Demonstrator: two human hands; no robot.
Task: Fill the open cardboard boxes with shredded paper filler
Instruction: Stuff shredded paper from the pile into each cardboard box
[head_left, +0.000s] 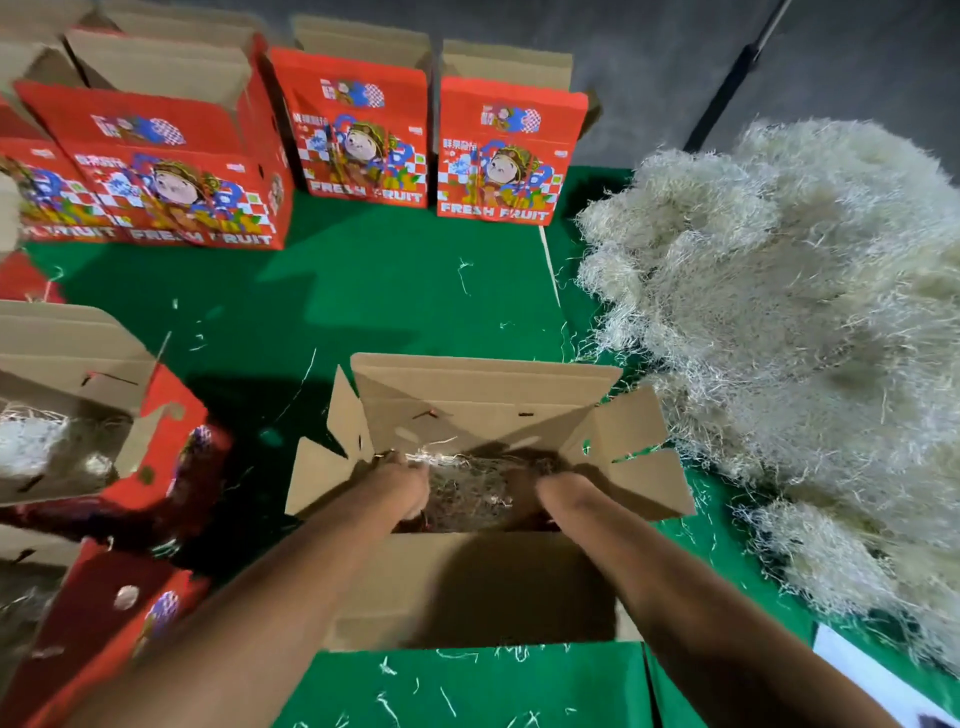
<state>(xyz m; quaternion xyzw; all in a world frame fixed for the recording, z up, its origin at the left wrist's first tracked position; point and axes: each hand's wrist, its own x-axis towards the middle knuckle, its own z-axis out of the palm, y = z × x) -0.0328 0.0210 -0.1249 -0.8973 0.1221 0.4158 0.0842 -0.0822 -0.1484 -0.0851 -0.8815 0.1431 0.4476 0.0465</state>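
While both arms reach down into the open box (483, 410) near the front edge of the green mat (395, 291), the hands are deep inside it. The left hand (402, 483) is on the left side of the box, and the right hand (550, 491) is on the right side. Both hands are in the shredded paper (467, 488) that lies at the bottom of the box. The fingers are hidden down in the paper and the shadow, so I cannot tell if they are curled round it or flat on it.

The box has all four brown flaps folded out. A big pale pile of shredded paper (789, 322) sits on the right side of the mat, just beside the box. Little loose strands (464, 273) lie here and there on the mat.

At the far edge stand red fruit boxes (498, 156) in a row, with their top flaps up. At the left edge are more red boxes (67, 405). One of them has some paper inside it. They look blurry, so small things on them are hard to see.
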